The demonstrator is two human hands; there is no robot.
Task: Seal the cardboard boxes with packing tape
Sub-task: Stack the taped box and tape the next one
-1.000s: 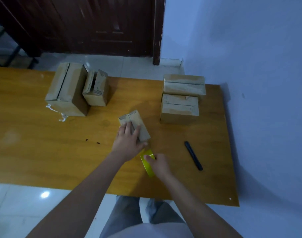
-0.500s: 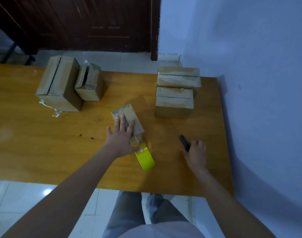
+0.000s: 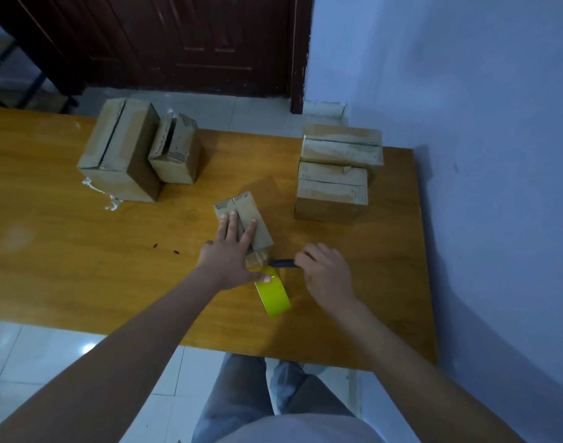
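On the far left of the wooden worktop point(image 3: 82, 266) sits a big cardboard box point(image 3: 120, 151) with its top flaps closed and a dark gap down the middle. Bits of white scrap point(image 3: 109, 199) lie at its near corner. Just beside it, touching its right side, is a smaller box point(image 3: 176, 151).

Nearer the middle lies a small flat box point(image 3: 246, 215), turned at a slant. The left hand point(image 3: 230, 254) presses down on it with its fingers spread flat, and the thumb reaches out to touch the yellow tape roll point(image 3: 273, 295). The roll stands on its edge right at the near end of the small box, and a strip of clear tape point(image 3: 256, 259) runs from it up onto the box.

Next comes the right hand point(image 3: 326, 271). Its fingers are curled around a dark pen-like cutter point(image 3: 283, 263), and the tip points left at the tape strip by the box end.

Farther back on the right are two more boxes. The nearer one point(image 3: 333, 191) sits in front of the one behind it point(image 3: 342, 145), and they touch. Both look taped on top.

Behind the worktop is a dark wooden door point(image 3: 178, 43), and a blue wall point(image 3: 465, 123) stands on the right.
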